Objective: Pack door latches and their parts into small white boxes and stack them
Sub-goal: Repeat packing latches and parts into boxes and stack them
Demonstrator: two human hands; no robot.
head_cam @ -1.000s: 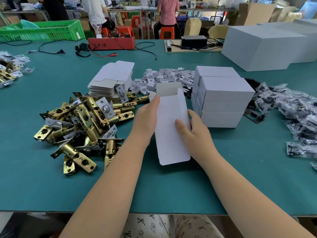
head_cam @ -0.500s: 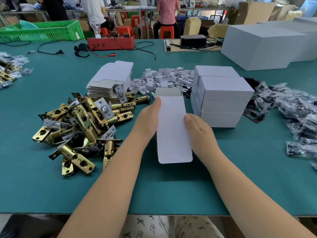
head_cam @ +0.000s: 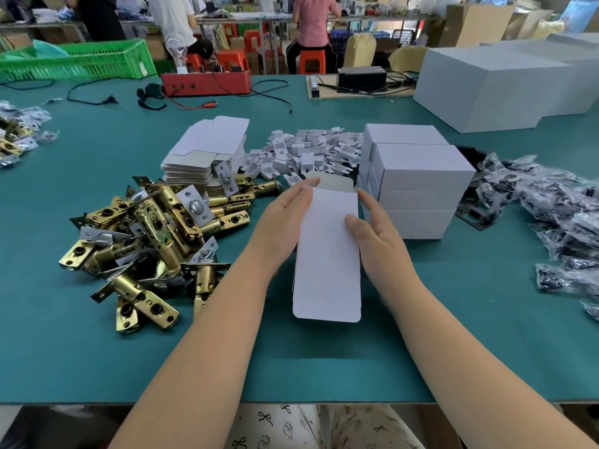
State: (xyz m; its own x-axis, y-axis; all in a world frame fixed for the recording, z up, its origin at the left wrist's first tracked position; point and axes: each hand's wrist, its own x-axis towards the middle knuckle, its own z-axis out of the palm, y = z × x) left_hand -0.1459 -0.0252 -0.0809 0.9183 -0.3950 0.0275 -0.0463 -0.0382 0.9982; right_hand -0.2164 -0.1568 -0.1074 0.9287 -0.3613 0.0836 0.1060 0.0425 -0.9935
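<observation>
I hold a small white box [head_cam: 327,254] upright-lengthwise over the green table, its far flap open. My left hand [head_cam: 278,225] grips its left side, fingers reaching to the far corner. My right hand [head_cam: 379,241] grips its right side with the thumb lying on the top face. A heap of brass door latches [head_cam: 155,234] lies just left of my left hand. Packed white boxes [head_cam: 418,183] stand stacked right behind my right hand. A stack of flat box blanks [head_cam: 207,147] sits beyond the latches.
A pile of small white card inserts [head_cam: 308,150] lies behind the box. Black parts in clear bags [head_cam: 557,218] spread at the right. Large white cartons [head_cam: 499,85], a red case [head_cam: 207,82] with cables and a green crate [head_cam: 74,59] stand at the back.
The blank has turned from slanted to straight between my hands and bulged from flat into a box shape. My right thumb has come onto its top face.
</observation>
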